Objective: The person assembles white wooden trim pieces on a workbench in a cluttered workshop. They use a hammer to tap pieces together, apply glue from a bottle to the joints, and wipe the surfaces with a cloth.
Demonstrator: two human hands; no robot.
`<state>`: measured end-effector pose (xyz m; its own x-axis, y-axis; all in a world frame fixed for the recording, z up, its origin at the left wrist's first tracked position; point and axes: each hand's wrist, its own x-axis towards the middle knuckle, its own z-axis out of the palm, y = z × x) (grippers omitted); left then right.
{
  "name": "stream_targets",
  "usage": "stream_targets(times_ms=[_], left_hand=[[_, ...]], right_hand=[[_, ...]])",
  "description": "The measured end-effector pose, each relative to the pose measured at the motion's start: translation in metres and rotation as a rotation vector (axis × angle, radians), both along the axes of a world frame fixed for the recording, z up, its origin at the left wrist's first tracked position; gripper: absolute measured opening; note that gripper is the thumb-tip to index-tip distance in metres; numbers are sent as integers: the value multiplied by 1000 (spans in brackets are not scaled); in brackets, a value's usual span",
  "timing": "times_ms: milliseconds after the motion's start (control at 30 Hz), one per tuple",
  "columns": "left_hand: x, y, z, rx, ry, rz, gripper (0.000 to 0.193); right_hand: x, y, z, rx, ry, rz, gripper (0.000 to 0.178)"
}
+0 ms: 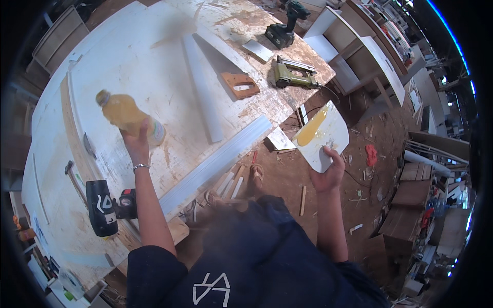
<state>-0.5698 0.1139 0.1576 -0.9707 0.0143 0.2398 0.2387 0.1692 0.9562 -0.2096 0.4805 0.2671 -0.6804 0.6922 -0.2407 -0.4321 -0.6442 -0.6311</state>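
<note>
Over the left part of the worktable, my left hand is wrapped round the lower half of a clear plastic bottle of thick yellow liquid. The bottle is tilted, its cap end pointing to the far left. Out past the table's right edge, my right hand grips the near edge of a small white board, the thumb on its face. A broad streak of yellow liquid lies on the board, with smaller drips beside it.
On the table lie a handsaw, a white strip, a grooved white length, a green nail gun, a cordless drill, a hammer and a black tool. Wood scraps litter the floor.
</note>
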Motion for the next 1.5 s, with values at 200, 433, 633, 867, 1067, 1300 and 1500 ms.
stream_targets(times_ms=[200,433,633,867,1067,1300,1500], left_hand=[[21,-12,-20,-238,-15,18,96],[172,43,-20,-829,26,-223,97],[184,83,-41,-897,34,-404,69],[179,77,-52,-809,106,-439,54],[178,71,-62,-863,132,-427,54],[179,73,-50,-904,53,-448,62],[179,72,-53,-914,99,-435,65]], right_hand=[[-5,21,-23,0,-142,60,61],[-8,41,-43,104,-280,180,61],[-13,41,-45,466,-600,481,48],[-63,-12,-48,1843,-338,906,60],[-88,-38,-91,2358,-357,760,55],[-101,-39,-106,2434,-350,752,55],[-102,-39,-112,2445,-351,758,56]])
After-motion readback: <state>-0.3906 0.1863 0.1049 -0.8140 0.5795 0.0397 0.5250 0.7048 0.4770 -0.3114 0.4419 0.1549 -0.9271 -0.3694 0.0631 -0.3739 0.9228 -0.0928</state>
